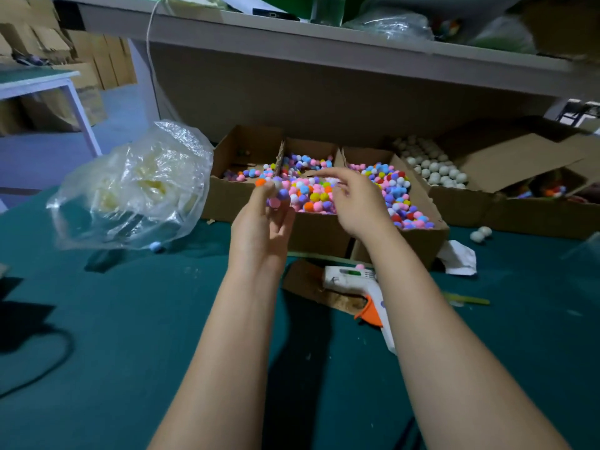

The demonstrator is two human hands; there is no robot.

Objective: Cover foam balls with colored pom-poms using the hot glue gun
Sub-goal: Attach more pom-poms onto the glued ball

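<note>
Now both forearms stretch forward: the left hand (pixel 259 228) pinches a partly pom-pom-covered foam ball (pixel 278 189) at its fingertips; the right hand (pixel 357 203) hovers, fingers loosely spread, seemingly empty, over the cardboard box (pixel 319 233) of pom-poms (pixel 316 197).

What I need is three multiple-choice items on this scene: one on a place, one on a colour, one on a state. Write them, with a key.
1. Where is the glue gun? A) on the floor B) on the shelf C) on the green table
2. What colour is its trigger? A) orange B) blue C) black
3. What is the left hand doing? A) lying flat on the table B) holding a partly covered foam ball C) gripping the bag

Key: C, it lies flat there; A, orange shows below the white body; B, the ball sits pinched in it.
</note>
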